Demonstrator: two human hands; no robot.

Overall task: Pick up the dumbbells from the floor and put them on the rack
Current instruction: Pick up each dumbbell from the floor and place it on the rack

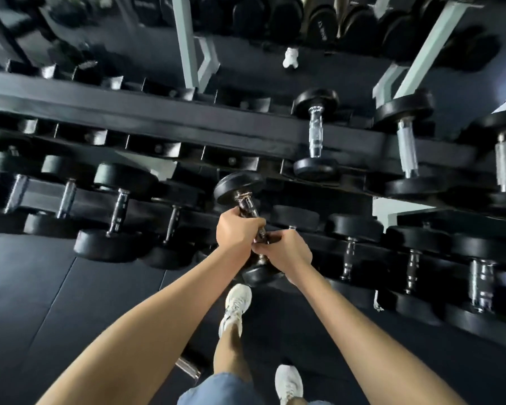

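A black dumbbell (237, 187) with a chrome handle hangs in front of the rack, held by both hands. My left hand (236, 229) grips the upper part of the handle. My right hand (284, 252) grips the lower part, just above the near weight head. The dumbbell is tilted, its far head level with the gap between the rack's tiers. The black rack (158, 115) runs across the view in two tiers, with several dumbbells resting on each. Another dumbbell's chrome handle (188, 366) shows on the floor by my left leg.
The dark rubber floor (56, 302) spreads out at the lower left. My white shoes (235, 305) stand close to the rack's lower tier. Pale green frame posts (187, 45) rise behind the rack, with more dark weights stored beyond them.
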